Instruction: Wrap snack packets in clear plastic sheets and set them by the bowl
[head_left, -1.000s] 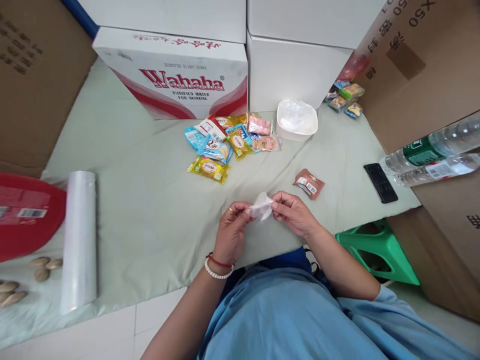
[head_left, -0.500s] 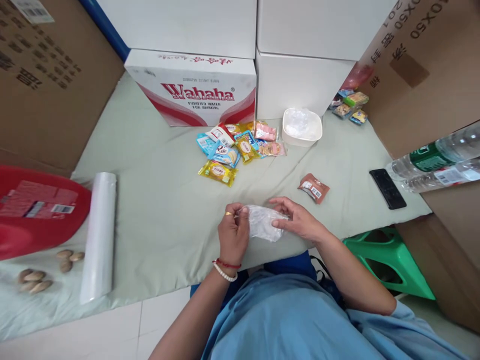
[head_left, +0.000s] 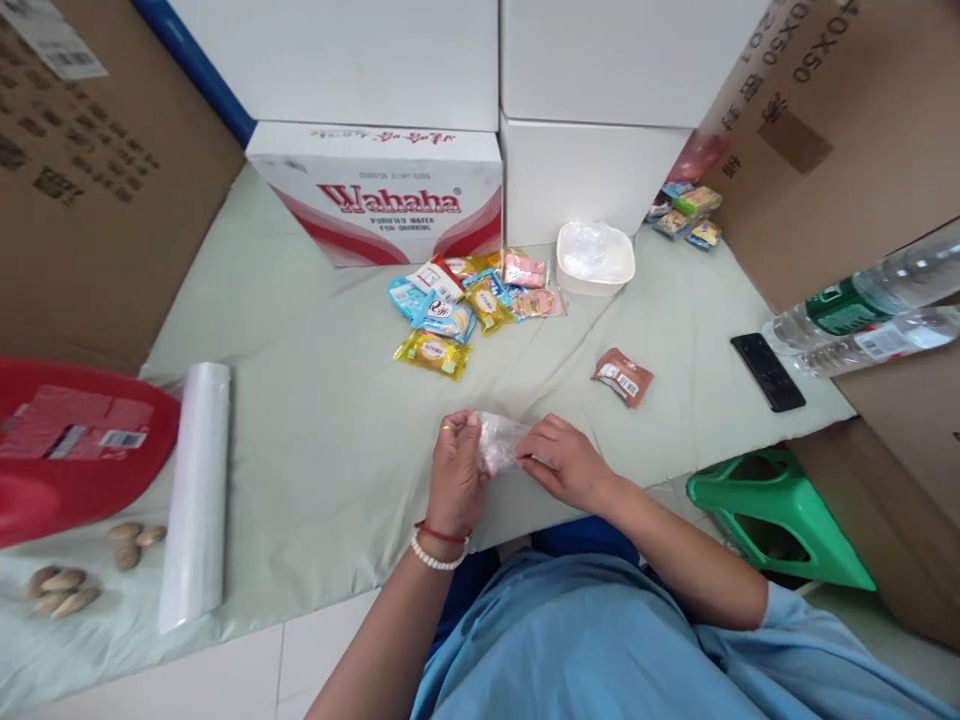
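Between my hands, above the near edge of the table, is a crumpled clear plastic bag [head_left: 498, 440]. My left hand [head_left: 457, 455] pinches its left side, wearing a ring and bracelets. The fingers of my right hand [head_left: 559, 458] are closed on the bag's right side. Whether anything lies inside the plastic, I cannot make out. Beyond my right hand a brown snack packet [head_left: 624, 377] lies alone on the cloth. Farther back sits a loose pile of wrapped snacks [head_left: 448, 318] in yellow, blue, red and pink.
A white plastic tub [head_left: 595, 286] holding clear plastic stands behind the snacks, before white boxes [head_left: 409, 215]. At left lie a plastic roll [head_left: 196, 490], a red container [head_left: 82, 450] and several brown nuts [head_left: 67, 590]. A phone [head_left: 768, 372] and bottles [head_left: 862, 305] lie right; a green stool [head_left: 780, 520] stands below.
My right hand has moved left and closed on the plastic bag, which is now bunched narrower. My left hand keeps its hold. The view has shifted slightly.
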